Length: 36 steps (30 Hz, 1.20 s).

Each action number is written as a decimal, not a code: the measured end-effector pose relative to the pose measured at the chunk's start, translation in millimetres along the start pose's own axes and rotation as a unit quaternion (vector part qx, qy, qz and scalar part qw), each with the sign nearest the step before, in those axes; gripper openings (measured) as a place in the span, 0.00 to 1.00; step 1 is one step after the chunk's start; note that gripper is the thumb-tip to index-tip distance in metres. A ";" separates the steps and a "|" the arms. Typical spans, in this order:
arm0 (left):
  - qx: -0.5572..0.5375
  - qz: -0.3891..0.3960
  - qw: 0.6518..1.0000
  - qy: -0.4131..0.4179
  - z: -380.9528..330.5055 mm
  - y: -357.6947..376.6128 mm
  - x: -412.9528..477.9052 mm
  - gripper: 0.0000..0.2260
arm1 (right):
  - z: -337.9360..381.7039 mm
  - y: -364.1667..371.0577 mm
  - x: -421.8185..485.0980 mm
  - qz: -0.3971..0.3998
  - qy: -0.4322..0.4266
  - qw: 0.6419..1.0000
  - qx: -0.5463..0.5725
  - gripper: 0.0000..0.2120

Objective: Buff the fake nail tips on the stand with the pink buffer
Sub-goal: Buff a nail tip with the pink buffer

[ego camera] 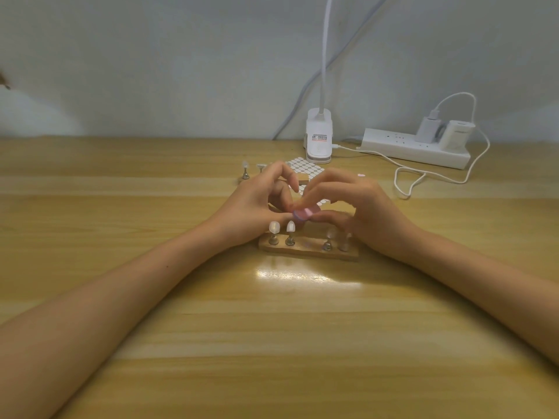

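Note:
A wooden stand [308, 252] lies on the table in front of me with fake nail tips on metal pegs: two on its left [274, 228] [290, 226] and blurred ones on its right [331, 234]. Its middle slot stands empty. Just above the stand, my right hand [363, 207] pinches the small pink buffer [305, 213] between thumb and fingertips. My left hand [257, 201] meets it from the left, its fingers curled. It seems to pinch a nail tip on its peg against the buffer, but that piece is mostly hidden.
Behind my hands are a second stand with pegs [245, 173] and a sheet of white oval stickers [305, 168]. A white clip lamp [318, 142] and a power strip [414, 148] sit by the wall, with a looped white cable [408, 181] at the right.

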<state>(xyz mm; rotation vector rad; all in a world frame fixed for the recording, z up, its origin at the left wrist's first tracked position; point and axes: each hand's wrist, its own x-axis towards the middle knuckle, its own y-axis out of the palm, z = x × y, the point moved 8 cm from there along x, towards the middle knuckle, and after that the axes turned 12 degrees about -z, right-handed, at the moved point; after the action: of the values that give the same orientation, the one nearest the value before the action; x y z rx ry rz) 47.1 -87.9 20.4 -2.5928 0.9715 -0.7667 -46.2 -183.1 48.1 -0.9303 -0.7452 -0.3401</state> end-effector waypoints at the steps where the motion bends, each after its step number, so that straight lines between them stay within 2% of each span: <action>1: 0.001 0.002 1.000 0.000 0.0 0.7 0.2 0.17 | -1.8 0.3 0.1 0.001 0.012 1.000 0.003 0.08; 3: 0.003 0.003 1.000 0.000 0.0 1.0 0.3 0.17 | -6.2 -3.9 1.2 -0.017 0.035 0.999 0.007 0.09; 6: -0.001 0.001 1.000 -0.001 0.2 -0.4 0.4 0.18 | -0.8 -0.1 0.5 -0.005 0.001 1.000 0.001 0.11; 9: 0.006 0.002 1.000 0.000 -0.4 0.9 0.8 0.18 | -6.9 -3.3 1.5 -0.017 0.034 0.999 0.003 0.11; 12: 0.002 0.000 1.000 0.000 -0.4 0.1 0.2 0.18 | -1.9 -1.3 1.1 -0.010 0.011 1.000 0.002 0.11; 15: 0.006 0.004 1.000 0.000 -0.9 0.7 0.1 0.18 | -5.2 -4.1 1.7 -0.022 0.031 0.999 0.003 0.11; 17: 0.001 0.001 1.000 -0.003 -0.4 0.4 0.1 0.18 | -2.0 -5.4 1.5 -0.036 0.015 0.999 -0.002 0.12; 19: -0.001 -0.001 1.000 -0.006 0.5 -0.1 0.2 0.18 | 2.9 -1.2 0.3 -0.014 -0.007 1.000 0.004 0.11; 22: 0.011 0.003 1.000 -0.004 0.6 0.8 0.7 0.19 | -3.4 -6.8 2.0 -0.031 0.026 0.999 -0.004 0.11; 25: 0.006 -0.002 1.000 -0.002 1.1 -0.4 0.8 0.22 | 6.0 -2.7 0.6 -0.020 -0.023 1.000 0.005 0.10; 27: 0.011 -0.002 1.000 0.003 0.3 -0.1 1.3 0.22 | 5.4 -1.2 0.9 -0.014 -0.021 1.000 0.003 0.10; 30: 0.013 -0.003 1.000 0.006 -0.3 -0.3 1.0 0.22 | 2.5 -8.1 1.9 -0.052 -0.014 0.998 -0.010 0.12; 32: 0.010 -0.003 1.000 0.004 0.2 -1.0 1.2 0.22 | 6.5 -4.5 1.0 -0.031 -0.035 0.999 0.001 0.11; 34: 0.016 0.000 1.000 0.006 -0.4 -0.4 1.5 0.22 | 2.0 -3.2 1.7 -0.021 -0.010 1.000 0.003 0.10; 36: 0.017 0.002 1.000 0.007 -1.5 -0.1 1.2 0.22 | -2.3 -8.1 2.5 -0.046 0.011 0.999 -0.001 0.11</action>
<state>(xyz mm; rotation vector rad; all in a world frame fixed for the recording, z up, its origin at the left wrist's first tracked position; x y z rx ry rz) 47.0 -88.7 22.2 -2.5588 0.9589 -0.7955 -48.0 -189.4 53.9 -0.8946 -0.7686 -0.4308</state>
